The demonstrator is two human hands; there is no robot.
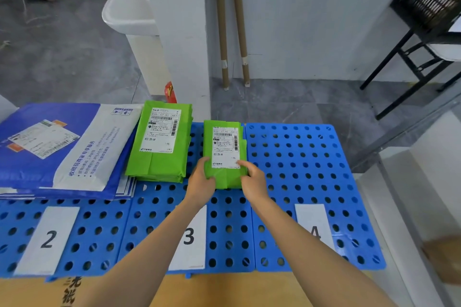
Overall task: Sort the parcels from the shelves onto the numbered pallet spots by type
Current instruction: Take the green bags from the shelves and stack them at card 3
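Cardboard carton [224,290]: nearest the camera, at the pallet's near edge. The black printed characters at its left are cut off and I cannot read them with confidence.
Blue pallet [299,157]: perforated plastic panels laid side by side, apparently one panel per parcel type.
Blue-and-white mailers [50,157]: the biggest parcels, stacked flat on the far end of panel 2, with their right edge reaching over onto panel 3. The top one reads "收钱码商家专享服务". Its white shipping sticker is too small to read.
Green parcel stack [159,157]: several green poly bags piled on the far left of panel 3, against the mailers' edge. I judge this to be the pile for this type.
Green parcel [225,179]: the task's thing. It is on the far right of panel 3, just beside the stack but apart from it, with its right edge at the seam to panel 4. I cannot tell whether it rests on the pallet or hangs just above. It is probably being laid down next to its own kind.
Card 2 [48,239], card 3 [193,237], card 4 [314,229]: white cards at the near ends of the panels that mark the spots. A forearm partly hides card 3.
Left hand [200,182]: fingers curl round the parcel's near-left corner.
Right hand [253,179]: grips the near-right corner, with a fingertip on the label. The two hands are apart, with the parcel between them.
Shipping label [225,144]: reads "930- C7 83 [AB3]", "棕色 M" and "1件". The stack's top label reads the same, which suggests one type.
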